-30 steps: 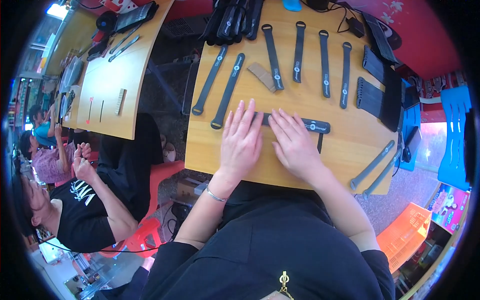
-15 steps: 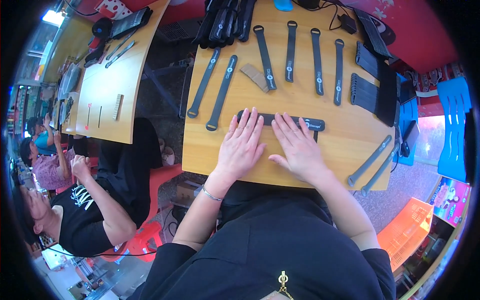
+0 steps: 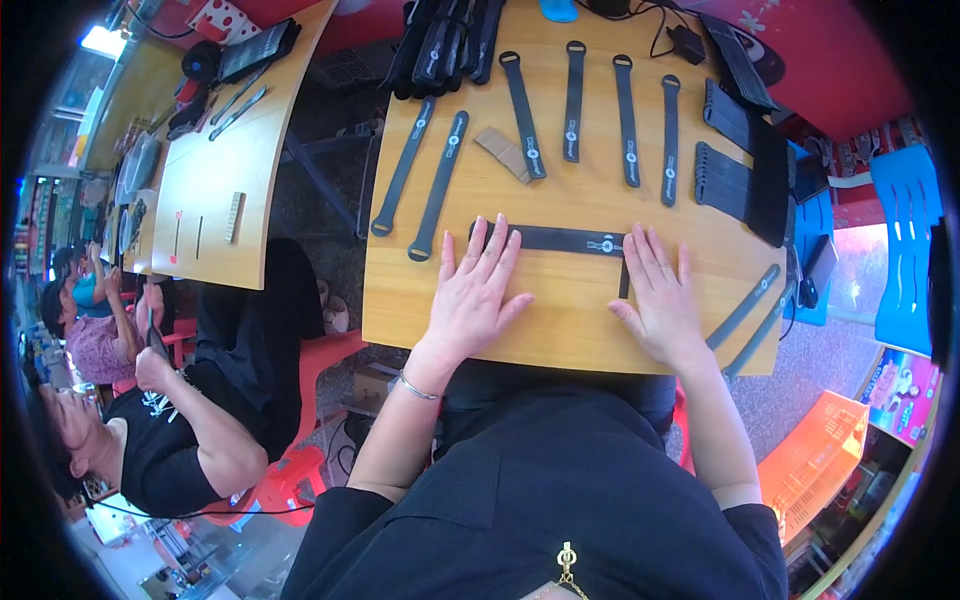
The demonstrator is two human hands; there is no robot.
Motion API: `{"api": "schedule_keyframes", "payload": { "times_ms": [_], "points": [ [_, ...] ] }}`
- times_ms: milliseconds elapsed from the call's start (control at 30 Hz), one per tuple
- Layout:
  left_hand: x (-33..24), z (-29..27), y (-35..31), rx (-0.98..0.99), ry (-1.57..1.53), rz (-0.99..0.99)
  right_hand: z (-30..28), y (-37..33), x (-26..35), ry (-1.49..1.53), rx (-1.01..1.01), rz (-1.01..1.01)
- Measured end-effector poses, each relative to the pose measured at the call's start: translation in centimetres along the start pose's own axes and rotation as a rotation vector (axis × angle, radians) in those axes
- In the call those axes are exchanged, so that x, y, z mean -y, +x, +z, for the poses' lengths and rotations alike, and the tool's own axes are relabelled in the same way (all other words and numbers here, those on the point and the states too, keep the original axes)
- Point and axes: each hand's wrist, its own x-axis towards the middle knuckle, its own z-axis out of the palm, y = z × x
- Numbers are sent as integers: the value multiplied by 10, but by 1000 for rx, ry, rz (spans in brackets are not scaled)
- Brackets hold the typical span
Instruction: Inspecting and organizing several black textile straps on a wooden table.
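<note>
A dark grey strap (image 3: 560, 239) with white print lies crosswise on the wooden table (image 3: 540, 320) in front of me. The outstretched fingers of my left hand (image 3: 476, 290) rest flat over its left end. On its right end lie the fingertips of my right hand (image 3: 661, 298), also spread flat. A thin black strip (image 3: 625, 279) runs toward me beside that hand. Beyond my hands, several matching straps with ring ends, such as one strap (image 3: 573, 105), are laid out in a fan. Left of my left hand is another strap (image 3: 438, 190). A folded piece of brown cardboard (image 3: 505, 155) sits among them.
A pile of black straps (image 3: 445, 45) is at the far left; bundled straps (image 3: 722, 180) lie at the right. Two straps (image 3: 745, 308) rest near the right edge. An orange basket (image 3: 815, 460) stands below. A co-worker (image 3: 195, 430) sits at the left near another table (image 3: 220, 220).
My right hand has slid right along the strap to its end, uncovering the middle. My left hand has barely moved. The co-worker's raised hand has come down slightly.
</note>
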Motion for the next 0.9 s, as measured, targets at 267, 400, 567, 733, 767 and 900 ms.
{"api": "schedule_keyframes", "payload": {
  "times_ms": [267, 400, 567, 733, 767, 900],
  "points": [
    [-17, -6, 12, 11, 18, 101, -4, 19, 30, 86, -66, -159],
    [-14, 3, 16, 23, 18, 139, 12, 26, 45, 181, -105, -239],
    [-11, 2, 14, 32, 39, 131, 14, 10, 26, 157, -93, -163],
    [-11, 2, 13, 44, 27, 144, 6, -8, 7, 98, -95, -81],
    [-12, -1, 12, 50, 25, 139, 4, -10, 5, 96, -82, -63],
    [-13, -2, 13, 75, 30, 155, 2, -13, 0, 80, -107, -76]
  ]
}}
